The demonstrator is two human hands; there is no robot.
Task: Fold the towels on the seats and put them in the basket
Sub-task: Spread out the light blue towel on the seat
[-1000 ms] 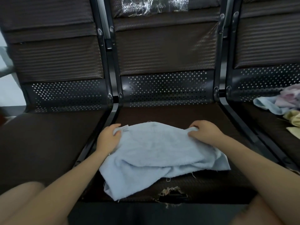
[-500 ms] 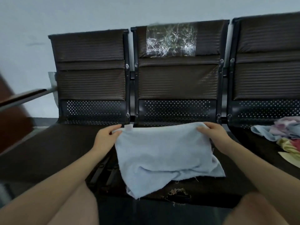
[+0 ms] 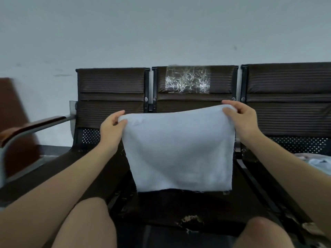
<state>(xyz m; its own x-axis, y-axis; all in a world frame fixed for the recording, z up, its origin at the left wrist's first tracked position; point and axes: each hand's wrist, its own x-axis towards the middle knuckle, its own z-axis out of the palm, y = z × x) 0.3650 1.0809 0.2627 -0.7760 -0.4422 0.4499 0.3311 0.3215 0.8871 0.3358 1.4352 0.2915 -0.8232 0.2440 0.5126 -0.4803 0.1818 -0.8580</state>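
Towel [image 3: 179, 151] hangs in front of me, lifted off the middle seat [image 3: 193, 206], spread flat and facing me. Its long axis I read as roughly level, running left to right along the top edge between my hands, though the cloth is close to square and I can't be sure. The top edge sags slightly in the middle and sits a little higher on the right. The bottom edge hangs free, frayed threads showing, above the seat cushion.

My left hand [image 3: 111, 130] pinches the top left corner, thumb on the near face and fingers curled behind. My right hand [image 3: 241, 119] pinches the top right corner the same way, thumb in front.

On the right seat [image 3: 286, 176], at the frame's edge, lies a heap of other towels [image 3: 318, 161], well apart from the one I hold. The middle seat's front edge is torn [image 3: 189, 221]. A clear taped patch [image 3: 188, 81] sits on its backrest.
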